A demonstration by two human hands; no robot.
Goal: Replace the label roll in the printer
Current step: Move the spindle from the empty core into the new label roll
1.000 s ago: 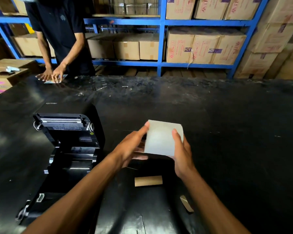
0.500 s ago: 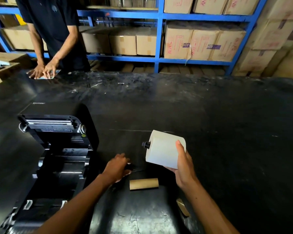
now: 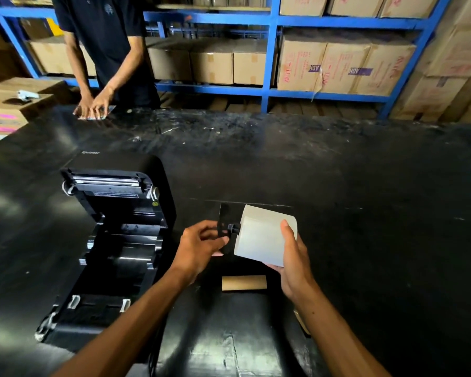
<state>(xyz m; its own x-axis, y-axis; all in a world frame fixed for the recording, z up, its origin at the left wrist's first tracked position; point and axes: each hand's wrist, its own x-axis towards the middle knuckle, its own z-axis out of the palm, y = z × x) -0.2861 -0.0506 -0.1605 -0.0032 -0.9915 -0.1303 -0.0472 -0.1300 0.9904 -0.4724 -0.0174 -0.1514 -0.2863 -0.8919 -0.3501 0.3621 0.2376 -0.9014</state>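
A white label roll (image 3: 259, 235) is held above the black table in my right hand (image 3: 292, 259), which grips it from the right and below. A black spindle end (image 3: 234, 227) sticks out of the roll's left side. My left hand (image 3: 201, 246) holds a flat black guide plate (image 3: 224, 221) against that spindle end. The black label printer (image 3: 114, 240) stands at the left with its lid raised and its roll bay bare. An empty brown cardboard core (image 3: 244, 282) lies on the table under the roll.
Another person (image 3: 106, 50) stands at the table's far left edge, hands on a sheet (image 3: 97, 114). Blue shelving (image 3: 269, 58) with cardboard boxes runs along the back. Stacked boxes (image 3: 6, 115) sit at far left. A small cardboard scrap (image 3: 301, 321) lies beside my right forearm.
My left hand went down to the table, picked up the black guide plate and brought it up to the spindle end. The roll stayed in my right hand.
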